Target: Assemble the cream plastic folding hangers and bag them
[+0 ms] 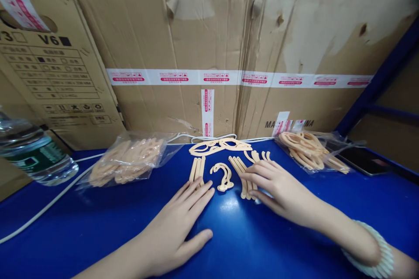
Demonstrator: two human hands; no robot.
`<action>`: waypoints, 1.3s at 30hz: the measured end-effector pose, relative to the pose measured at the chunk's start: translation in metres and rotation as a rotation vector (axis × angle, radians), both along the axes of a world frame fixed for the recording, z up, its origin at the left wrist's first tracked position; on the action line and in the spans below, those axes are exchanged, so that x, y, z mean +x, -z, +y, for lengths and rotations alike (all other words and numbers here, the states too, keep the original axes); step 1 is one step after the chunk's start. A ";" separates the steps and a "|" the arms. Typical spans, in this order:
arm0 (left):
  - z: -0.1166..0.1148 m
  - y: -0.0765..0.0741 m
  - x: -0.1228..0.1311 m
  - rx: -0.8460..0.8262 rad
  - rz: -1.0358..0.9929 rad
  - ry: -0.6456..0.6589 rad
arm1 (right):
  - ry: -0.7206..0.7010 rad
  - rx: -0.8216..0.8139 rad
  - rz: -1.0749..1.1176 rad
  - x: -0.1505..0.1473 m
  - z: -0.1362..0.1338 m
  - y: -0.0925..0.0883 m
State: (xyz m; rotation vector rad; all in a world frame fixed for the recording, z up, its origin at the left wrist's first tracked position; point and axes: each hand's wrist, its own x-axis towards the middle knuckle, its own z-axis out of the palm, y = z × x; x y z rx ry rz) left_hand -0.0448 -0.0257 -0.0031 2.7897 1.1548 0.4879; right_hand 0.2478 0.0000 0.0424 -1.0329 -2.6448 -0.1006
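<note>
My left hand [183, 220] lies flat with its fingers stretched out, their tips resting on the near ends of several slim cream plastic strips [197, 166]. Over a second row of slightly curved cream strips [238, 166] reaches my right hand [283, 187]. Its fingers are apart and a little bent, touching the strips and covering part of them. Between the hands sits a small stack of cream hooks [224, 177]. Behind them lie flat cream pieces with oval openings [216, 145], like folding hanger arms. A few short curved pieces [258, 155] show just beyond my right fingers.
Clear bags of similar cream parts stand at the left [134, 161] and right [304, 148] of the blue tabletop [235, 244]. A water bottle [36, 152], a white cable [46, 207] and a dark phone-like slab [363, 160] are nearby. Cardboard [176, 109] walls the back.
</note>
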 end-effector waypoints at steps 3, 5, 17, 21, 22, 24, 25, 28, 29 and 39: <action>0.000 0.001 -0.001 0.027 -0.002 -0.001 | 0.037 -0.016 -0.023 0.024 0.010 -0.009; 0.000 0.001 -0.001 0.042 0.000 -0.001 | 0.074 -0.015 -0.022 0.042 0.018 -0.012; -0.001 -0.003 0.000 0.049 -0.007 -0.014 | 0.356 -0.354 -0.254 0.066 0.023 -0.007; -0.001 -0.004 0.000 0.037 -0.005 -0.025 | 0.345 -0.354 -0.251 0.061 0.024 -0.007; -0.001 -0.004 0.000 0.033 -0.003 -0.026 | 0.344 -0.342 -0.256 0.061 0.025 -0.007; -0.001 -0.004 0.000 0.025 0.005 -0.025 | 0.332 -0.309 -0.268 0.063 0.029 -0.003; -0.001 -0.005 0.000 0.023 0.009 -0.025 | 0.324 -0.291 -0.272 0.064 0.030 -0.001; -0.001 -0.005 0.001 0.019 0.019 -0.032 | 0.315 -0.252 -0.271 0.066 0.034 0.004; -0.001 -0.005 0.001 0.019 0.019 -0.032 | 0.315 -0.245 -0.266 0.066 0.035 0.005; -0.002 -0.006 0.001 0.042 -0.025 -0.007 | 0.254 -0.251 -0.224 0.063 0.034 0.003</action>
